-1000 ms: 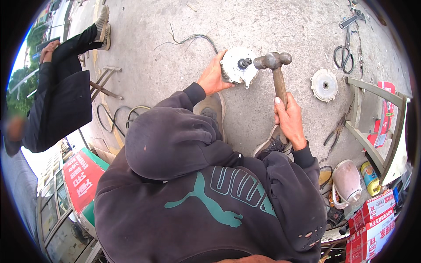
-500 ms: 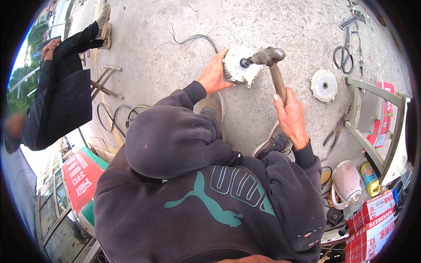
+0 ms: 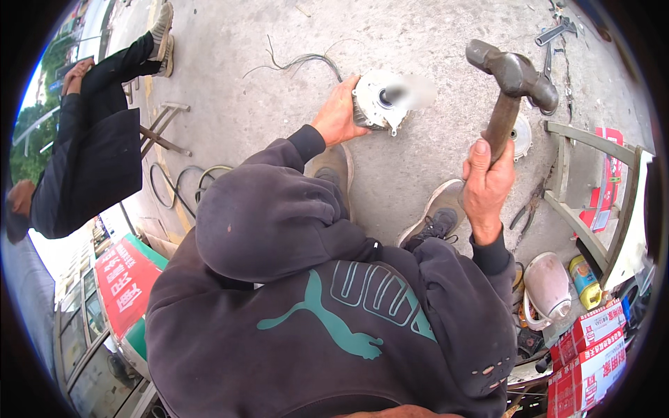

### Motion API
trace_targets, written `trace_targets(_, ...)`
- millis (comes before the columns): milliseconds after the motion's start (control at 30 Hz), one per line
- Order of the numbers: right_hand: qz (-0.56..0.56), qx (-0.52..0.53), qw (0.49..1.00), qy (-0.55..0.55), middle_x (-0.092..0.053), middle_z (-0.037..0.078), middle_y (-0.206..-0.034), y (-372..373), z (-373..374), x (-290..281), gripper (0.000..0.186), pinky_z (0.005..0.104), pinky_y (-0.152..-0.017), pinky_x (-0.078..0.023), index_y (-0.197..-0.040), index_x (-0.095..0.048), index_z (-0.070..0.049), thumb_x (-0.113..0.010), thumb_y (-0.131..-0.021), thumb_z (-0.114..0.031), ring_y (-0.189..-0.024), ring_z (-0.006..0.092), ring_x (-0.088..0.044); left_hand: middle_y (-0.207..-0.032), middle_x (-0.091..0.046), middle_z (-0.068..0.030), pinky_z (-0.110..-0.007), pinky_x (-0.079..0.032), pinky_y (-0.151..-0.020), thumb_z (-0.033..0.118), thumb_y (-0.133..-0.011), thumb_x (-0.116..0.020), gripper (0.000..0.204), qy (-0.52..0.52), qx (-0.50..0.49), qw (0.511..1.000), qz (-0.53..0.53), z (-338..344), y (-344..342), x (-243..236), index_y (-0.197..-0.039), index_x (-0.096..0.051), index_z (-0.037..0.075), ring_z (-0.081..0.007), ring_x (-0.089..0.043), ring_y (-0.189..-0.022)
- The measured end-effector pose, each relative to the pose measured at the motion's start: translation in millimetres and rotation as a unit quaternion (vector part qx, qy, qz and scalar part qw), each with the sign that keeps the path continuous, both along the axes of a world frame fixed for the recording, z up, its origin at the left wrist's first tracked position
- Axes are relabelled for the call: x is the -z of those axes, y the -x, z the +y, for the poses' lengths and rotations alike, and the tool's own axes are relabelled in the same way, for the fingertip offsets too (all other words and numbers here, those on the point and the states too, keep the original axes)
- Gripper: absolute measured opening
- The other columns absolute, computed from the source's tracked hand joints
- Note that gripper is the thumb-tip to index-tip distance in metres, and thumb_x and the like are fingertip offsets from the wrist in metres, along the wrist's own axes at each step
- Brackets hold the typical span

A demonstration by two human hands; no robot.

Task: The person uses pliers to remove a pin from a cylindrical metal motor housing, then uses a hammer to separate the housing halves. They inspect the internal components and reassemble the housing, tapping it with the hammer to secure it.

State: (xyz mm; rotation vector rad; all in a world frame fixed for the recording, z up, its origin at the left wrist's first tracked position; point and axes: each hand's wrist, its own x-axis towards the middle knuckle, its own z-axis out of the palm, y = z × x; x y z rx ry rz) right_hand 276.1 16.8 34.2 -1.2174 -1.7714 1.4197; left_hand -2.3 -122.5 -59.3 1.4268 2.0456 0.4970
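My left hand (image 3: 337,113) is closed round the left side of an electric motor (image 3: 377,92) with a pale, round end face. Its shaft end (image 3: 385,98) shows near the middle of that face; a pale blur covers the area just right of it. Thin dark wires (image 3: 303,63) trail from behind the motor onto the ground. In my right hand (image 3: 490,182) is a hammer (image 3: 514,74), gripped by its wooden handle, the head raised to the right of the motor. Behind that hand lies a round metal end cover (image 3: 523,137), partly hidden.
An adjustable wrench (image 3: 554,33) lies at the far right, pliers (image 3: 527,207) nearer. A metal-framed stool (image 3: 589,136), a pinkish jug (image 3: 547,285), a yellow bottle (image 3: 586,282) and red cartons (image 3: 592,362) stand right. A seated person (image 3: 90,146) and looped cable (image 3: 182,188) are left.
My right hand has swung the hammer up and to the right, off the motor's shaft. The hammer now overlaps the scissors and end cover. My left hand keeps its hold on the motor.
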Motion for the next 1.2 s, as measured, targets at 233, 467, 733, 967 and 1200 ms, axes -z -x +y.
trace_targets(233, -0.073, -0.115, 0.982, 0.128, -0.06, 0.013, -0.069, 7, -8, 16, 0.032, 0.0408, -0.055, -0.047, -0.108, -0.058, -0.001, -0.059, -0.104, -0.033, -0.059, 0.0232, -0.061, -0.143, -0.043, -0.0273, -0.045, -0.037, -0.116, 0.024, -0.062, -0.095, 0.118, -0.019, 0.045, 0.999, 0.005, 19, 4, -13, -0.151, -0.024, -0.004, -0.0421, -0.044, -0.135)
trace_targets(467, 0.008, 0.056, 0.997, 0.043, -0.055, 0.001, -0.064, 2, 10, 3, 0.028, 0.0262, -0.045, -0.042, -0.099, -0.052, -0.004, -0.056, -0.106, -0.031, -0.051, 0.0072, -0.053, -0.142, -0.045, -0.0285, -0.045, -0.04, -0.113, 0.023, -0.06, -0.096, 0.114, 0.001, 0.044, 0.999, 0.024, 24, 0, -13, -0.148, -0.03, -0.005, -0.0431, -0.047, -0.133)
trace_targets(733, 0.051, 0.06, 0.992, 0.098, -0.055, 0.0, -0.067, -5, 35, -11, 0.026, 0.0257, -0.045, -0.042, -0.094, -0.048, -0.004, -0.053, -0.107, -0.026, -0.05, 0.009, -0.054, -0.145, -0.043, -0.0292, -0.046, -0.038, -0.115, 0.026, -0.061, -0.095, 0.114, -0.014, 0.07, 0.996, 0.062, 33, 10, -10, -0.148, -0.029, -0.007, -0.0429, -0.043, -0.137)
trace_targets(967, -0.116, -0.145, 0.945, 0.27, -0.059, 0.007, -0.068, 5, -12, 0, 0.031, 0.0348, -0.055, -0.049, -0.101, -0.055, 0.001, -0.06, -0.103, -0.03, -0.058, 0.0159, -0.06, -0.144, -0.045, -0.0292, -0.047, -0.039, -0.114, 0.031, -0.062, -0.094, 0.114, 0.026, 0.137, 0.984, 0.113, 44, -6, -23, -0.147, -0.03, -0.009, -0.0432, -0.043, -0.137)
trace_targets(1200, 0.111, 0.161, 0.976, 0.097, -0.05, -0.001, -0.067, -7, 44, -19, 0.026, 0.0252, -0.047, -0.042, -0.1, -0.049, -0.002, -0.052, -0.108, -0.027, -0.05, 0.0081, -0.049, -0.145, -0.043, -0.0309, -0.047, -0.039, -0.115, 0.032, -0.063, -0.094, 0.115, 0.012, 0.131, 0.985, 0.113, 46, 1, -15, -0.148, -0.028, -0.009, -0.0453, -0.043, -0.136)
